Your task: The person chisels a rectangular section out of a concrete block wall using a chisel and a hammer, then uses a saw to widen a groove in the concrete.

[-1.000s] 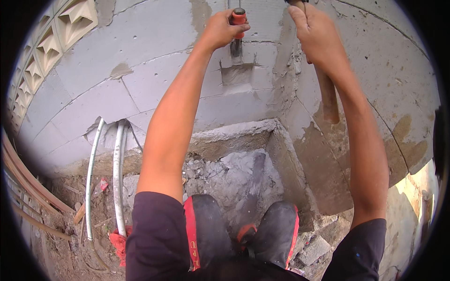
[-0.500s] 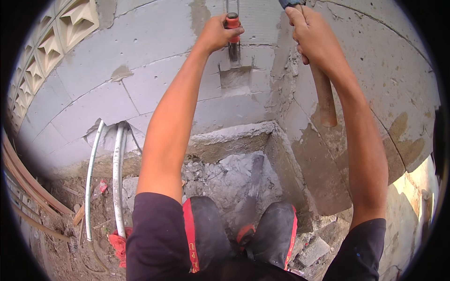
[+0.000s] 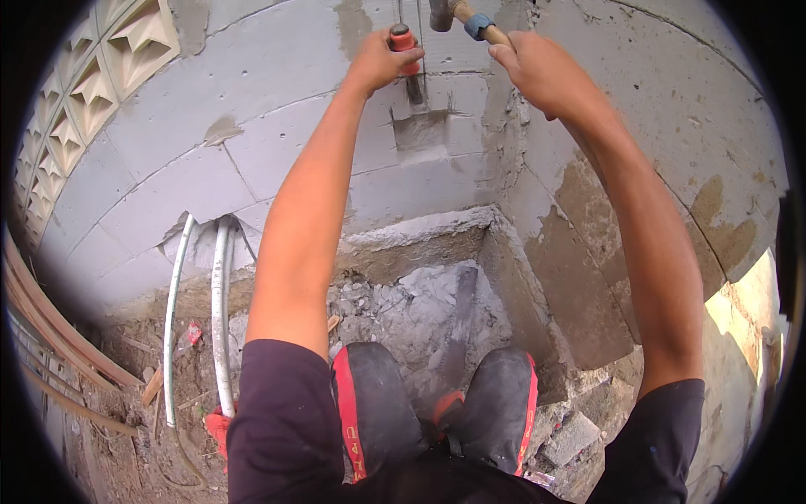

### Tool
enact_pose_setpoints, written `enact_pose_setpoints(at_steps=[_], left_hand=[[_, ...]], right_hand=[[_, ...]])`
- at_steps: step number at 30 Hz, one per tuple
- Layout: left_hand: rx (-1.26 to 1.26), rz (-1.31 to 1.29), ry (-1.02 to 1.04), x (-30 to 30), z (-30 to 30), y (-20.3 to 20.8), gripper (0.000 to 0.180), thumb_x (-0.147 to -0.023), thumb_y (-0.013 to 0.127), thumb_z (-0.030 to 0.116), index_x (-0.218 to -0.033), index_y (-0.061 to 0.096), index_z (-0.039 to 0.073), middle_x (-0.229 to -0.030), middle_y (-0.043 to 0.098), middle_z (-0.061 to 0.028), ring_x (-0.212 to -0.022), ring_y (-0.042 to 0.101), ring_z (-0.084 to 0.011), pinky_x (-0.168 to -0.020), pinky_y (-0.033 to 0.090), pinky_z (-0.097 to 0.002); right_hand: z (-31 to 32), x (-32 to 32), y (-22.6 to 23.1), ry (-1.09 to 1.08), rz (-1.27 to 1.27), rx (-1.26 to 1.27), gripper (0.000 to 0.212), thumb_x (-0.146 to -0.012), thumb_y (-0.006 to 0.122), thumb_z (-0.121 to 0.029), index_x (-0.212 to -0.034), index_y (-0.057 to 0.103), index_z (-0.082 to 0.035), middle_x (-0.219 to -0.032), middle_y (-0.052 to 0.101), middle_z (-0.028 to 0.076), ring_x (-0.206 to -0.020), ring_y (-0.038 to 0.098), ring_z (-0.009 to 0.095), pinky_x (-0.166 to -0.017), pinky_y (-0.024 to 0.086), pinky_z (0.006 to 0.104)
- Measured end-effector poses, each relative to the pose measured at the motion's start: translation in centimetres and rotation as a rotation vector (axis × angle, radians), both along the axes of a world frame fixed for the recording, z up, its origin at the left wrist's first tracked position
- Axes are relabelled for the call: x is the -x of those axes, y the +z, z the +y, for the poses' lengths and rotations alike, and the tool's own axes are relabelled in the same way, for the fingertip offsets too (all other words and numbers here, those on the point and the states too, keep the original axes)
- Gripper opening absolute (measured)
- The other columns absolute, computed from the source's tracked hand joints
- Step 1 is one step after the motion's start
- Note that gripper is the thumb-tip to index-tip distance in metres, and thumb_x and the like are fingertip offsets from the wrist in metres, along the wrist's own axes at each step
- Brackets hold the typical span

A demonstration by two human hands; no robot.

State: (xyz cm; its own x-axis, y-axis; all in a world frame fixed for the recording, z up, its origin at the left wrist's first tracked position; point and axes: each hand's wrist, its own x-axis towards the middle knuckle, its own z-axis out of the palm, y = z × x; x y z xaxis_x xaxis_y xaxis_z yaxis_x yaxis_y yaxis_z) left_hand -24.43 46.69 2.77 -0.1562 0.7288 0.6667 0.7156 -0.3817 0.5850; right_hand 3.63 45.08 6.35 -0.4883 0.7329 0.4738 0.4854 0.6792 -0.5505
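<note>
Left hand [image 3: 382, 60] is wrapped tight around a chisel [image 3: 409, 63], fist closed on the red grip near the top, with the dark steel shaft sticking out below the fingers. The tip sits on the grey block wall [image 3: 277, 143], right at the upper edge of a squarish notch [image 3: 420, 130] already cut into the blocks. Chisel stands pretty much upright against the wall.

Right hand [image 3: 537, 71] is closed around the wooden handle of a hammer [image 3: 462, 15]. There's a blue band on the handle just above the fingers, and the metal head is up at the top edge of the view, partly cut off. The head hangs just above and a bit right of the chisel's top end, not touching it.

Both arms are stretched out toward the wall, dark short sleeves at the bottom of the view.

Below the notch there's a bigger opening broken out at the foot of the wall, full of rubble [image 3: 395, 307] and dust. Two knees in dark knee pads [image 3: 369, 403] with red trim are right in front of it. Off to the left, two white pipes [image 3: 220, 311] run up from the dirt into a broken gap in the blocks. Patterned vent blocks [image 3: 84, 92] sit in the upper left of the wall.
</note>
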Motion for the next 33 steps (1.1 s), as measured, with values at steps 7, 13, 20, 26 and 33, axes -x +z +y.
enact_pose_setpoints(at_steps=[7, 13, 20, 26, 33], left_hand=[[-0.085, -0.072, -0.069, -1.4, -6.1, -0.4, 0.031, -0.088, 0.078, 0.022, -0.109, 0.067, 0.002, -0.103, 0.072, -0.0073, -0.098, 0.066, -0.0158, -0.087, 0.051, -0.0321], [-0.306, 0.078, -0.158, -2.6, -6.4, 2.2, 0.020, -0.092, 0.073, 0.014, -0.108, 0.068, 0.003, -0.104, 0.072, -0.0052, -0.098, 0.067, -0.0161, -0.092, 0.052, -0.0326], [-0.328, 0.277, -0.015, -4.6, -4.3, 2.8, 0.024, -0.090, 0.077, 0.014, -0.110, 0.067, 0.004, -0.099, 0.073, -0.0046, -0.092, 0.069, -0.0145, -0.085, 0.054, -0.0309], [-0.332, 0.303, -0.004, -5.6, -4.2, 2.7, 0.025, -0.089, 0.077, 0.013, -0.110, 0.067, 0.004, -0.101, 0.074, -0.0048, -0.094, 0.070, -0.0154, -0.084, 0.054, -0.0309], [-0.322, 0.285, -0.007, -5.7, -3.6, 2.8, 0.024, -0.089, 0.076, 0.012, -0.109, 0.068, 0.003, -0.100, 0.074, -0.0058, -0.095, 0.070, -0.0154, -0.084, 0.053, -0.0314]], right_hand=[[-4.6, -6.6, -10.4, 0.054, 0.385, 0.266, 0.032, -0.105, 0.050, -0.033, -0.090, 0.052, -0.005, -0.061, 0.045, -0.002, -0.046, 0.045, 0.008, -0.040, 0.040, 0.0284], [-4.9, -7.4, -15.0, 0.046, 0.505, 0.379, 0.030, -0.106, 0.050, -0.032, -0.090, 0.052, -0.006, -0.061, 0.044, -0.004, -0.046, 0.042, 0.006, -0.039, 0.037, 0.0273], [-6.3, -6.5, -12.6, 0.096, 0.584, 0.174, 0.027, -0.107, 0.049, -0.028, -0.095, 0.055, -0.004, -0.062, 0.042, -0.005, -0.053, 0.038, 0.004, -0.047, 0.032, 0.0266], [-7.4, -6.4, -7.2, 0.158, 0.633, -0.184, 0.030, -0.110, 0.045, -0.031, -0.099, 0.053, -0.005, -0.064, 0.043, -0.004, -0.046, 0.039, 0.003, -0.042, 0.034, 0.0215], [-4.9, -2.8, -3.7, -0.030, 0.368, -0.652, 0.030, -0.108, 0.049, -0.028, -0.100, 0.057, -0.001, -0.062, 0.049, 0.005, -0.048, 0.046, 0.011, -0.046, 0.037, 0.0316]])
